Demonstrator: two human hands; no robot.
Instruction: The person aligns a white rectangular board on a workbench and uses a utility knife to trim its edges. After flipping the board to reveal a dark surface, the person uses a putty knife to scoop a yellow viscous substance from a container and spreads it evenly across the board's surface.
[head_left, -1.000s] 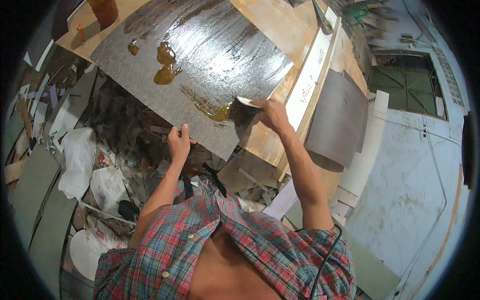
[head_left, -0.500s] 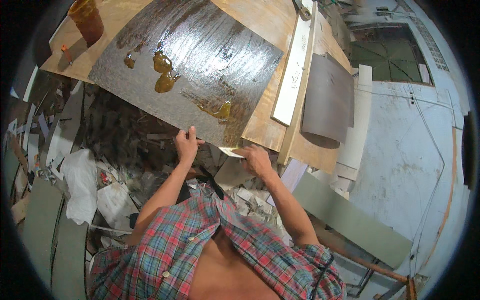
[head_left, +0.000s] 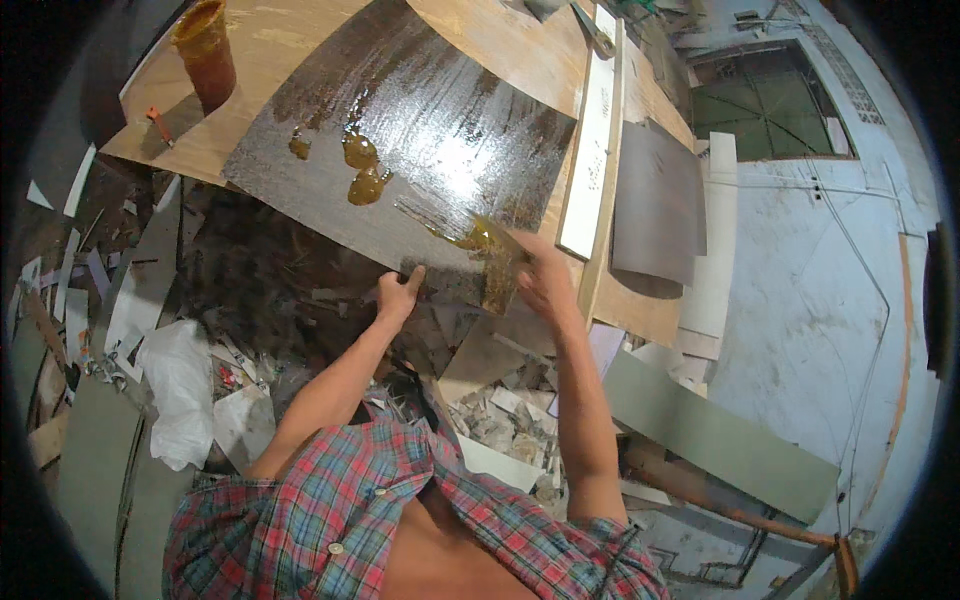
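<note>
A thin dark brown sheet [head_left: 300, 110] lies on a plywood worktop [head_left: 270, 35], its near edge jutting past the worktop. Amber, glue-like liquid [head_left: 368, 186] sits on it in thick puddles, with wet, streaked shine over the far part. My left hand [head_left: 398, 294] pinches the sheet's near edge, thumb on top. Over the sheet's near right corner, my right hand [head_left: 546, 276] is closed on a flat pale spreader, now mostly hidden by the hand and blur. It meets the smeared liquid beside the fingers.
An amber-stained tub [head_left: 205, 60] and a small orange-handled tool [head_left: 158, 126] stand at the worktop's left. White strip [head_left: 590, 165], wooden batten and grey-brown sheet [head_left: 655, 205] lie right. Scraps and a white sack [head_left: 178, 390] cover the floor; a green-grey board [head_left: 720, 430] leans lower right.
My right hand has moved up and right with the spreader, from below the near edge onto the sheet's corner. Liquid there is smeared wider. My left hand still grips the edge; the view has shifted.
</note>
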